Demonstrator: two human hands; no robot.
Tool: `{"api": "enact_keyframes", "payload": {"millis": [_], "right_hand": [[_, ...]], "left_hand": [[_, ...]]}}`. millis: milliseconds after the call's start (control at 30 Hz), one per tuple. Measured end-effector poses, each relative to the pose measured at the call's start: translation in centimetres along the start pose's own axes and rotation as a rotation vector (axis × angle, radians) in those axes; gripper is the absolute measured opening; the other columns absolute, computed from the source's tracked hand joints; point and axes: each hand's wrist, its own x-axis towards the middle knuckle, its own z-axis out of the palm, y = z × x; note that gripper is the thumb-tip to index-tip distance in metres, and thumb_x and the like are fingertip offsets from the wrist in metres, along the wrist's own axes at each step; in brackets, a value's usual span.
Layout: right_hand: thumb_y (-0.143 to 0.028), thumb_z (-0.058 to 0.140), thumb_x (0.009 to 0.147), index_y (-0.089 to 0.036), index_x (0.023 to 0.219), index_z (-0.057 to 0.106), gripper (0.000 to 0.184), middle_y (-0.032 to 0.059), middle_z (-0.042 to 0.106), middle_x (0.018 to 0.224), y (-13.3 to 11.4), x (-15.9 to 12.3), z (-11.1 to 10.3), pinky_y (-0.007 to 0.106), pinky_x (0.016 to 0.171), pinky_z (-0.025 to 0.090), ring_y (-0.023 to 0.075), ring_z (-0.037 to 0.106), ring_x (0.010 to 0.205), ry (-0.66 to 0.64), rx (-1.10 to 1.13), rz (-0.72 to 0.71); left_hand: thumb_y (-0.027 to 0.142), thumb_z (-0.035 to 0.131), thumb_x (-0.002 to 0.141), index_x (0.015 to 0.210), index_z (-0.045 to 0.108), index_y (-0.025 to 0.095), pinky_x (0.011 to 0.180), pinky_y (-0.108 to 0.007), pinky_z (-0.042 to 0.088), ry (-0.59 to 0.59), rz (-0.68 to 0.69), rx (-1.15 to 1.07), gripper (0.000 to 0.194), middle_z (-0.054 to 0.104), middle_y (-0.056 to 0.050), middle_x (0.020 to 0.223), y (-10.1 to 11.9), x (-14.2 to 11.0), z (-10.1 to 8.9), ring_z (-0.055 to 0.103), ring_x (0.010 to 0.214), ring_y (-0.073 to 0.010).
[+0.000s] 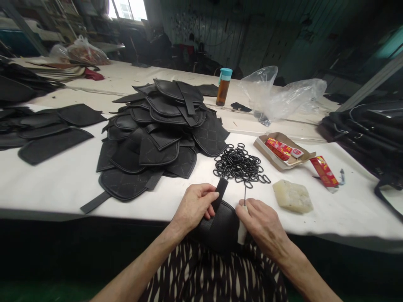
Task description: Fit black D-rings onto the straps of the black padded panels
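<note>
My left hand point(197, 205) pinches a black webbing strap point(222, 189) between thumb and fingers. The strap belongs to a black leather-look flap piece point(222, 228), which rests in the lap at the table's front edge. Closed around the pale handle of an awl point(242, 228) is my right hand point(262, 220). The awl's thin dark shaft points up, and its tip is close to a black D-ring point(248, 184) at the near edge of a heap of black metal rings point(237, 162). Whether tip and ring touch, I cannot tell.
Left of the rings rises a big pile of black flap pieces point(160, 126). On the right lie a yellowish block point(292, 196), an open cardboard box point(280, 161) and a red packet point(324, 172). Farther back are a bottle point(223, 88), clear plastic bags point(283, 98) and black bags point(368, 130).
</note>
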Motion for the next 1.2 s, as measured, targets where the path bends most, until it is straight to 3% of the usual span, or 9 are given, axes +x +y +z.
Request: {"api": "enact_keyframes", "payload": {"millis": [133,300,500,767,967,1100,1200], "right_hand": [[0.001,0.036,0.080,-0.015,0.082,0.056,0.026,0.0068,0.054,0.070,0.2,-0.1,0.2,0.031,0.058,0.037,0.0211,0.049,0.063,0.031,0.025,0.033],[0.004,0.037,0.068,-0.019,0.078,0.049,0.027,0.0001,0.053,0.062,1.2,0.2,0.2,0.023,0.051,0.039,0.0152,0.052,0.055,0.194,0.167,0.286],[-0.009,0.048,0.081,-0.021,0.086,0.049,0.012,0.0006,0.063,0.074,0.4,3.0,0.7,0.022,0.053,0.043,0.0142,0.059,0.061,0.417,0.217,0.484],[-0.005,0.041,0.082,-0.018,0.084,0.052,0.018,0.0038,0.061,0.071,-1.1,4.9,1.7,0.025,0.057,0.043,0.0158,0.057,0.060,0.433,0.222,0.284],[0.001,0.033,0.077,-0.017,0.086,0.052,0.028,0.0097,0.063,0.082,-1.0,4.8,1.6,0.029,0.063,0.045,0.0204,0.058,0.075,0.390,0.212,0.105],[0.002,0.034,0.076,-0.017,0.084,0.049,0.026,0.0071,0.061,0.076,-1.3,4.7,1.2,0.027,0.059,0.043,0.0180,0.056,0.068,0.350,0.271,0.120],[0.002,0.035,0.075,-0.019,0.079,0.047,0.024,0.0034,0.058,0.070,-1.6,4.5,1.1,0.024,0.055,0.040,0.0149,0.053,0.060,0.305,0.332,0.155]], "left_hand": [[0.023,0.051,0.077,0.076,0.060,0.013,0.037,-0.016,0.034,-0.008,-0.003,0.001,0.013,0.051,0.004,0.038,-0.1,-0.1,-0.1,0.047,0.035,-0.0089],[0.025,0.051,0.077,0.075,0.060,0.014,0.036,-0.017,0.032,-0.018,0.005,-0.005,0.015,0.054,0.003,0.040,-0.6,0.1,-0.2,0.046,0.033,-0.0084],[0.023,0.050,0.076,0.072,0.059,0.014,0.035,-0.016,0.032,-0.011,-0.010,-0.002,0.014,0.052,0.003,0.038,-0.2,0.0,-0.1,0.044,0.032,-0.0081],[0.024,0.050,0.075,0.067,0.059,0.014,0.035,-0.018,0.034,-0.026,0.058,-0.041,0.016,0.049,0.004,0.043,-0.5,-0.1,-0.2,0.045,0.036,-0.0088],[0.024,0.050,0.076,0.068,0.060,0.014,0.036,-0.018,0.035,0.023,0.098,-0.045,0.017,0.048,0.004,0.046,-0.9,-0.1,0.0,0.043,0.036,-0.0080],[0.024,0.051,0.076,0.074,0.059,0.014,0.039,-0.019,0.039,0.050,0.110,-0.103,0.013,0.047,0.005,0.046,-1.2,-0.2,0.1,0.047,0.040,-0.0097],[0.021,0.051,0.075,0.092,0.056,0.016,0.045,-0.021,0.044,0.065,0.118,-0.151,0.019,0.050,0.006,0.050,-1.4,-0.3,0.0,0.051,0.043,-0.0111]]}}
